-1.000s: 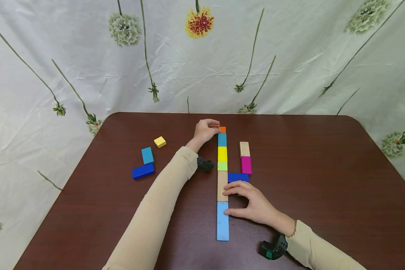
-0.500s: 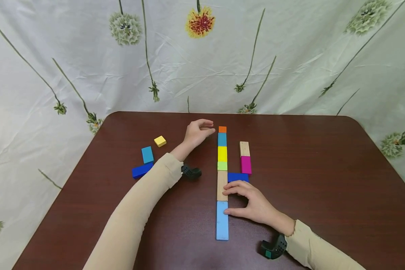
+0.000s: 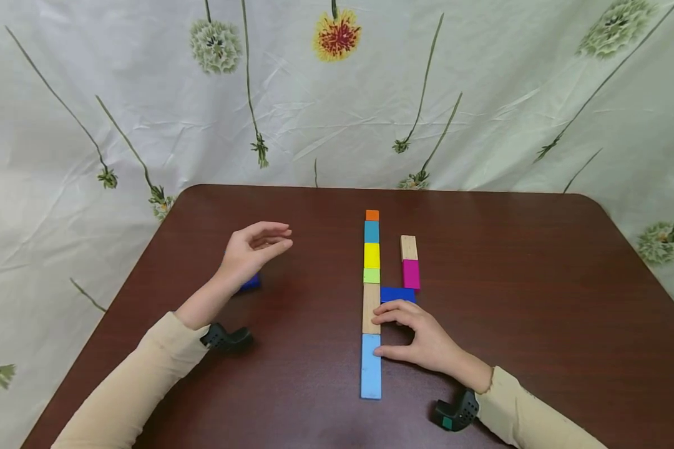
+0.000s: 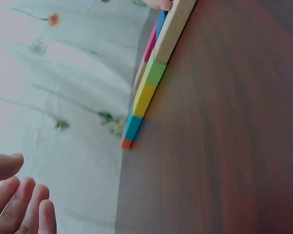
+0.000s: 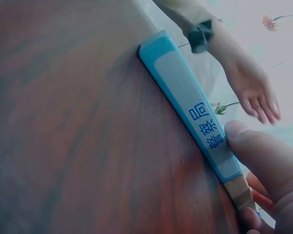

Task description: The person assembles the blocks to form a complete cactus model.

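Note:
A straight row of blocks runs up the table: a light blue block point(image 3: 371, 368) nearest, then a plain wooden block point(image 3: 371, 308), a lime green block point(image 3: 371, 275), a yellow block point(image 3: 372, 255), a blue block point(image 3: 372, 232) and a small orange block point(image 3: 372, 215). My right hand point(image 3: 427, 342) rests at the row's right side, thumb at the light blue block and fingertips at the wooden one. Away to the left, my left hand point(image 3: 253, 252) hovers with loosely bent fingers, holding nothing. Beneath it peeks a dark blue block point(image 3: 251, 282); other loose blocks there are hidden.
Right of the row, a dark blue block point(image 3: 397, 294) lies crosswise against the wooden one. Beyond it are a magenta block point(image 3: 411, 274) and a short wooden block point(image 3: 409, 247). Behind the brown table point(image 3: 511, 262) hangs a white flowered cloth point(image 3: 483, 125).
My left hand has left the orange block at the row's far end and moved left and nearer, now covering most of the loose blocks. The right hand has stayed in place.

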### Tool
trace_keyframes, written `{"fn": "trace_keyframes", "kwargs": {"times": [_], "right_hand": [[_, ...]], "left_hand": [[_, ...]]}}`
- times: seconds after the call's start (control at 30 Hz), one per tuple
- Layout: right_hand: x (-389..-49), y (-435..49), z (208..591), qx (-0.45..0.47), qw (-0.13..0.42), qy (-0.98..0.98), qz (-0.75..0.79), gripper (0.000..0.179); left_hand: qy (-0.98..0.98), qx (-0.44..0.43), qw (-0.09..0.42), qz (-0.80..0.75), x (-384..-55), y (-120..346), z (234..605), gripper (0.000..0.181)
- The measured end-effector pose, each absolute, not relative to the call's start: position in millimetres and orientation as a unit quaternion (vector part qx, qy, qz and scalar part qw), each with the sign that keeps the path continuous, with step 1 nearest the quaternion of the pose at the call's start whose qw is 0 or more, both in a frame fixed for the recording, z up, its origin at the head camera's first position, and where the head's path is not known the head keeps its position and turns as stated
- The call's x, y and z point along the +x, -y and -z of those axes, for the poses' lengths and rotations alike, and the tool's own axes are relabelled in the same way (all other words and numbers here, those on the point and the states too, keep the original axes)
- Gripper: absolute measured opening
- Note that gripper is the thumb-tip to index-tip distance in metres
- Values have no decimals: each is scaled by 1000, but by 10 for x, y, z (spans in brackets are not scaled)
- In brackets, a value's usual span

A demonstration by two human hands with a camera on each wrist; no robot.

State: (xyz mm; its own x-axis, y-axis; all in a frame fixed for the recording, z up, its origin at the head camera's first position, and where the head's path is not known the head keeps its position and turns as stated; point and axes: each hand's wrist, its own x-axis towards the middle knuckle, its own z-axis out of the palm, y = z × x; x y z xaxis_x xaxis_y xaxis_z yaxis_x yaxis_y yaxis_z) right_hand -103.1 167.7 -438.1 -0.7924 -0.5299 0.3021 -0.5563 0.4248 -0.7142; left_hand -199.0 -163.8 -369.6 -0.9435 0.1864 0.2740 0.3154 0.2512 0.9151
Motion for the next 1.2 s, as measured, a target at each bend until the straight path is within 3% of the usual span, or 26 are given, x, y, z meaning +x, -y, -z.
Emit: {"fn": "trace_keyframes", "kwargs": {"times": [0.23,0.5,0.9,1.2], "right_hand": [[-1025,-1683,4385,322,14,844,-428,41],[-1024,-1685,4377,321,10,844,-430,41],[-1025,-1684,4378,320,8,845,-429,41],[-1024,-1679,4372,320,11,844,-429,41]], "left_hand": [[795,-135,72,587,-1723,2112,3747,35],[866,-55,42,495,-1586,2478,3918,42],[877,-80,-19,474,-1583,2680,4117,57],[900,-97,-4,425,-1589,2674,4144,50]]}}
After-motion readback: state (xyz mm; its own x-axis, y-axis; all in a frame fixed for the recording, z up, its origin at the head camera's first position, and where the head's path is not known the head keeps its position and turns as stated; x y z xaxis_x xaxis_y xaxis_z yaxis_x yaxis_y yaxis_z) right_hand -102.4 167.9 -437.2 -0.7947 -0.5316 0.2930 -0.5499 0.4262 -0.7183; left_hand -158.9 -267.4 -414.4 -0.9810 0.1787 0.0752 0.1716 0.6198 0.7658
